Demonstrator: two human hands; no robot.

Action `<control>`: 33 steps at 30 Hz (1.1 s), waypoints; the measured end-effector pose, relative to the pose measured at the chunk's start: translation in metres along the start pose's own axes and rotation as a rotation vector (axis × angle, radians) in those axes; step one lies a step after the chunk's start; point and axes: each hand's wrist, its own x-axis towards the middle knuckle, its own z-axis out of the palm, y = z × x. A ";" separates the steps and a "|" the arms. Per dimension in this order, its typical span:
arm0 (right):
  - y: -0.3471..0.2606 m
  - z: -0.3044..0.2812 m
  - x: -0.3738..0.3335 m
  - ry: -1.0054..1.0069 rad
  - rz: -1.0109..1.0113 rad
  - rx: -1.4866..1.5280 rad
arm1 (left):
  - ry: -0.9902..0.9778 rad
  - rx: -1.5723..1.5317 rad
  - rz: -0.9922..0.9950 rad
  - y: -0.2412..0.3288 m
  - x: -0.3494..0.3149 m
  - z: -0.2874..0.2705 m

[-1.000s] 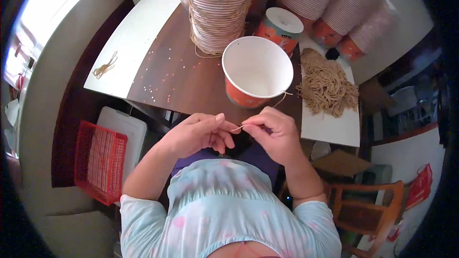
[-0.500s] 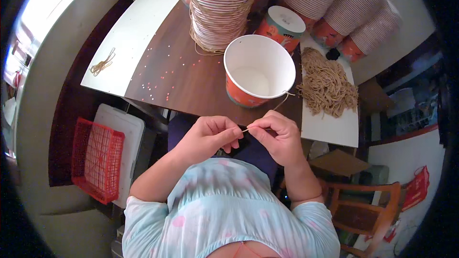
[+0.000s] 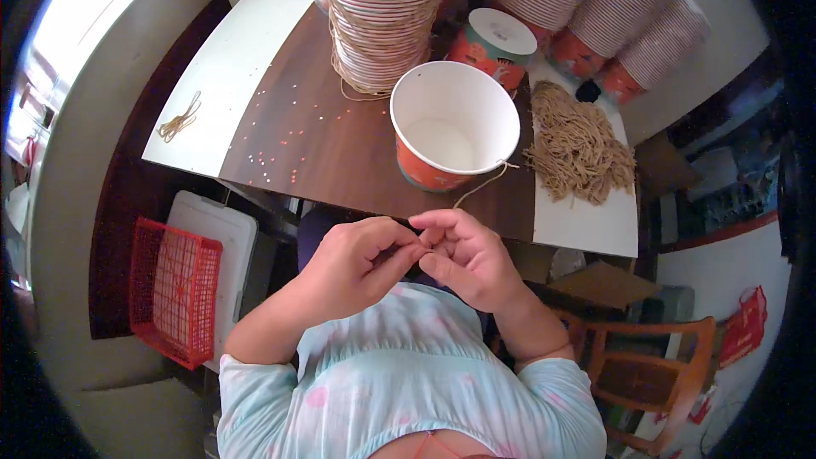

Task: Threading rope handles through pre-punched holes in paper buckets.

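A white paper bucket with an orange and green outside stands at the table's front, its open mouth tilted my way. From its right rim a thin twisted cord hangs over the table edge and runs behind my right fingers. Just in front of that edge, my hands meet at the fingertips. My left hand is closed in a pinch, with the cord's end mostly hidden there. My right hand has its thumb and curled fingers against the left fingertips, with the index finger stretched over the top.
Tall nested bucket stacks rise at the back. Behind the bucket sits an upside-down bucket. A heap of cut cords lies right, a small cord bundle left. Dots speckle the tabletop. A red basket and wooden chair flank me.
My hands have drawn closer together and slightly lower, closing the short stretch of cord between them. The right index finger has lifted and straightened. The view has shifted slightly.
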 end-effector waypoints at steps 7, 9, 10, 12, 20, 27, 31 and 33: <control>-0.006 0.003 0.002 0.220 -0.492 -0.764 | -0.017 -0.145 -0.111 -0.003 -0.002 0.000; -0.007 0.003 0.002 0.228 -0.540 -0.788 | -0.026 -0.143 -0.127 -0.002 0.000 0.000; -0.007 0.003 0.003 0.240 -0.558 -0.822 | -0.035 -0.165 -0.155 -0.003 0.000 0.000; -0.007 0.002 0.004 0.251 -0.576 -0.855 | -0.043 -0.188 -0.183 -0.007 0.000 0.002; -0.004 -0.003 0.003 0.287 -0.470 -0.745 | 0.161 0.049 0.107 -0.008 -0.001 0.004; -0.005 -0.004 -0.001 0.245 -0.421 -0.676 | 0.205 0.189 0.380 -0.016 0.004 0.011; -0.003 -0.003 0.002 0.246 -0.485 -0.745 | 0.149 0.172 0.264 -0.012 0.003 0.010; -0.007 0.001 0.002 0.253 -0.562 -0.845 | 0.143 0.179 0.254 -0.009 0.002 0.008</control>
